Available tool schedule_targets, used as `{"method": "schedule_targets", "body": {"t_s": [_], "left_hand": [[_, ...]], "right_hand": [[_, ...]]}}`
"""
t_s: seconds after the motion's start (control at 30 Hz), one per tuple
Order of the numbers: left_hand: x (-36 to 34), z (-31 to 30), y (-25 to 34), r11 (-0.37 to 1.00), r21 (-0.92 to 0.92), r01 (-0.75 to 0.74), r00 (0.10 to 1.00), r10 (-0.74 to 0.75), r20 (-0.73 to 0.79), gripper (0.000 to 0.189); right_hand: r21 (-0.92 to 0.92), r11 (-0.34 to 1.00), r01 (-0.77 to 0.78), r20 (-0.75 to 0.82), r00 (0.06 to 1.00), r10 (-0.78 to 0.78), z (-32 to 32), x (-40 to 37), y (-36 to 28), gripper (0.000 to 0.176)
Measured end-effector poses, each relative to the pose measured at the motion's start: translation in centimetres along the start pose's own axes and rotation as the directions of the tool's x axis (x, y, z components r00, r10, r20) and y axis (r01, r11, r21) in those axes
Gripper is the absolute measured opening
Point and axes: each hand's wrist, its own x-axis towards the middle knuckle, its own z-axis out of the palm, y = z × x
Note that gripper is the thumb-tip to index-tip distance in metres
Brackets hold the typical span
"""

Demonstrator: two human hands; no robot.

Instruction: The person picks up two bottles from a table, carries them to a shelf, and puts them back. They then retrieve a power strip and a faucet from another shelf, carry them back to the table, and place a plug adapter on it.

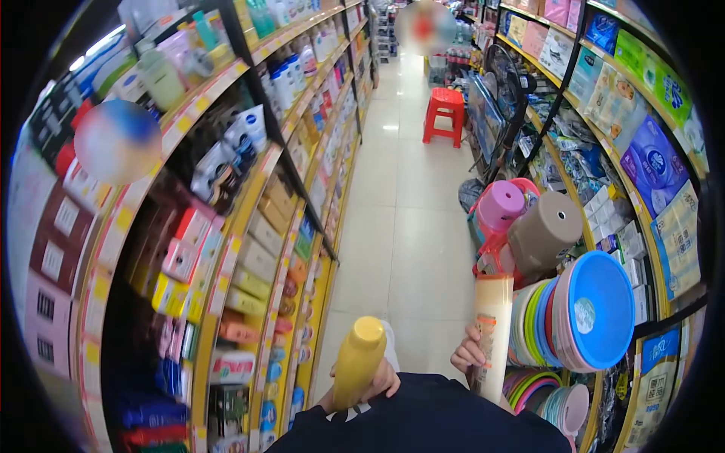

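A long rack of shelves runs down the left side of a shop aisle, packed with boxes, tubes and bottles, with yellow price strips along each edge. A second rack lines the right side, filled with packs of tissue and paper goods. Between them lies a pale tiled floor.

On the right, near the person, a stack of plastic basins stands on edge, the front one blue. Just above it hang a brown bucket and a pink bucket, bottoms outward. Farther down the aisle a red stool stands on the floor.

The person's dark sleeves fill the bottom edge. The left hand is wrapped around the lower part of a yellow bottle, which points up and slightly toward the left rack, cap on top. The right hand grips a cream bottle with orange print, held upright just in front of the basins. The two bottles are apart, both low in the middle of the view.
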Motion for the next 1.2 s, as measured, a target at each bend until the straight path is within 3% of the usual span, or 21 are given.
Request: {"method": "schedule_targets", "body": {"t_s": [0.07,0.13,0.2,0.23,0.33,0.37,0.43,0.53,0.63,0.73,0.77,0.87,0.97,1.0,1.07,1.2], "left_hand": [[0.7,-3.7,3.1,0.998,-0.063,-0.012,0.999,0.009,-0.046,0.029],[2.2,-7.0,7.2,0.994,-0.106,-0.032,0.995,0.021,-0.101,0.029],[3.8,-9.2,11.4,0.998,-0.058,-0.019,0.958,0.002,-0.285,0.029],[4.6,-10.0,13.8,0.999,-0.015,0.053,0.915,-0.054,-0.4,0.032],[6.2,-13.8,17.2,0.991,0.128,-0.047,0.767,0.118,-0.631,0.04],[6.9,-15.0,18.3,0.986,0.166,-0.011,0.712,0.125,-0.691,0.044],[8.3,-17.7,20.3,0.969,0.239,0.068,0.591,0.154,-0.792,0.052],[9.1,-23.4,23.7,0.945,0.209,0.25,0.565,0.033,-0.825,0.061],[10.5,-29.7,27.1,0.913,0.28,0.299,0.593,0.052,-0.803,0.06],[11.7,-37.2,30.0,0.892,0.384,0.238,0.576,0.188,-0.795,0.059],[12.5,-39.5,30.7,0.884,0.419,0.207,0.551,0.248,-0.797,0.059],[16.2,-46.6,33.9,0.886,0.451,0.109,0.495,0.345,-0.798,0.065],[19.4,-53.0,37.7,0.866,0.473,0.159,0.524,0.332,-0.784,0.066],[20.3,-55.0,38.7,0.862,0.476,0.175,0.53,0.325,-0.783,0.066],[22.0,-58.2,40.4,0.874,0.444,0.198,0.519,0.291,-0.804,0.064],[22.8,-66.2,44.1,0.9,0.409,0.152,0.592,0.249,-0.767,0.06]], "right_hand": [[0.058,0.995,0.085,0.032,0.996,-0.087,-2.2,4.6,-1.7,0.03],[0.034,0.994,0.108,-0.046,0.993,-0.106,-3.3,9.8,-3.9,0.038],[-0.037,0.994,0.102,-0.127,0.986,-0.106,-4.2,15.2,-6.6,0.043],[-0.055,0.994,0.09,-0.141,0.985,-0.097,-4.5,17.9,-7.8,0.05],[-0.124,0.989,0.079,-0.149,0.984,-0.097,-5.9,23.4,-11.2,0.05],[-0.199,0.977,0.073,-0.144,0.984,-0.103,-5.5,25.1,-12.0,0.024],[-0.196,0.974,0.115,-0.13,0.981,-0.142,-7.5,27.3,-14.2,0.023],[-0.145,0.96,0.241,-0.181,0.947,-0.265,-10.7,29.8,-17.6,0.024],[0.003,0.929,0.371,-0.178,0.914,-0.364,-15.5,33.0,-22.8,0.031],[-0.161,0.923,0.351,-0.267,0.884,-0.383,-19.0,38.1,-30.1,0.04],[-0.219,0.916,0.336,-0.375,0.838,-0.397,-19.6,40.3,-32.5,0.05],[-0.29,0.897,0.335,-0.458,0.774,-0.437,-21.1,47.6,-38.9,0.049],[-0.432,0.855,0.286,-0.492,0.72,-0.489,-23.4,53.2,-44.6,0.045],[-0.534,0.824,0.188,-0.576,0.632,-0.518,-22.9,55.0,-46.0,0.041],[-0.551,0.811,0.198,-0.638,0.526,-0.562,-24.0,58.1,-48.9,0.037],[-0.719,0.688,0.098,-0.57,0.483,-0.665,-27.8,63.9,-54.3,0.031]]}}
